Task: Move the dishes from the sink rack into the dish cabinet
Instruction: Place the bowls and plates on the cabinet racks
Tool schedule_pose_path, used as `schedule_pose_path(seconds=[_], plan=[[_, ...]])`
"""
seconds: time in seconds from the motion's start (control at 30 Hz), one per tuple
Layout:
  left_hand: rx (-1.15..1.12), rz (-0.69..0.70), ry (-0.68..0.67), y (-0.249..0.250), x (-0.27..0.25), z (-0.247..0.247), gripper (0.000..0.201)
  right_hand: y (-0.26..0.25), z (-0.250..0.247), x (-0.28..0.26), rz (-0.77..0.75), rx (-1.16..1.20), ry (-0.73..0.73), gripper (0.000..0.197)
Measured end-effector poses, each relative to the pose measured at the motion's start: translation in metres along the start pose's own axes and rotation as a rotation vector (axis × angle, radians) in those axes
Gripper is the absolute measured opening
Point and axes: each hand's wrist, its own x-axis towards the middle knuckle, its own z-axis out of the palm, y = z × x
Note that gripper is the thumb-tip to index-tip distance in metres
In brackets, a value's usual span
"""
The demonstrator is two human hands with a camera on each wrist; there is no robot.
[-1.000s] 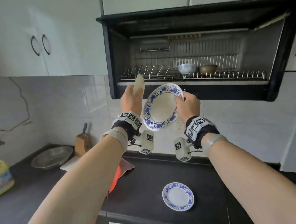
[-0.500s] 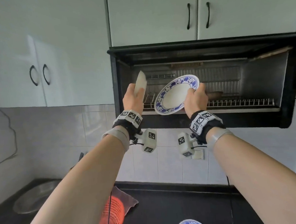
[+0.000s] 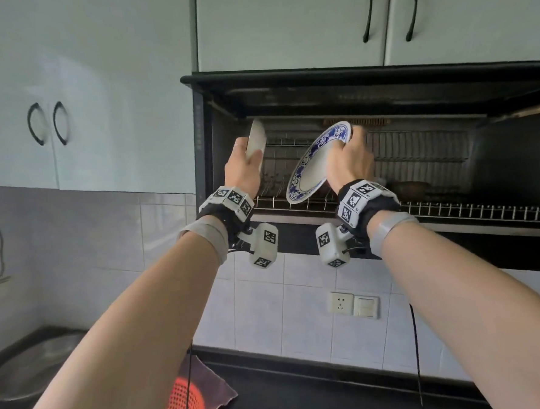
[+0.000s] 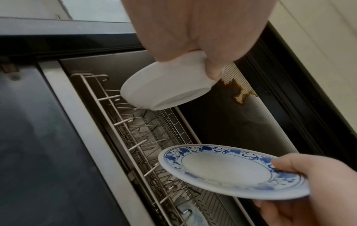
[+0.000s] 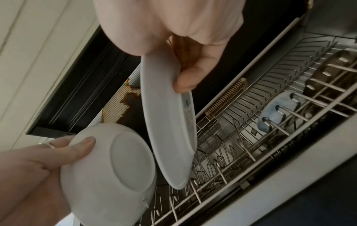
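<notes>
My left hand grips a white bowl on edge at the left end of the open dish cabinet. In the left wrist view the bowl hangs just above the wire rack, thumb on its base. My right hand pinches the upper rim of a blue-and-white plate, which is tilted inside the opening. In the right wrist view the plate stands nearly on edge, its lower rim at the rack prongs, beside the bowl.
A blue bowl and a brown bowl sit further right in the rack. Cupboard doors hang above the cabinet. Below are a steel basin, an orange colander and a wall socket.
Both hands have risen from below the cabinet into its opening. The plate has turned from facing me to nearly edge-on, its lower rim coming down to the rack.
</notes>
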Motion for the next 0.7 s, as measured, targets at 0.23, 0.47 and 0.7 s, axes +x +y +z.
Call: schedule_pose_path(seconds=[0.23,0.47,0.7], plan=[[-0.013,0.025,-0.064,0.001,0.028,-0.001,0.034,-0.011,0.026,0.023,-0.015,-0.003,0.011,0.032],[-0.045,0.045,-0.131,0.001,0.051,0.001,0.035,-0.024,0.049,0.034,-0.083,-0.085,-0.019,0.033],[0.015,0.022,-0.183,-0.010,0.065,0.016,0.034,-0.017,0.059,0.049,-0.039,-0.122,-0.038,0.031]])
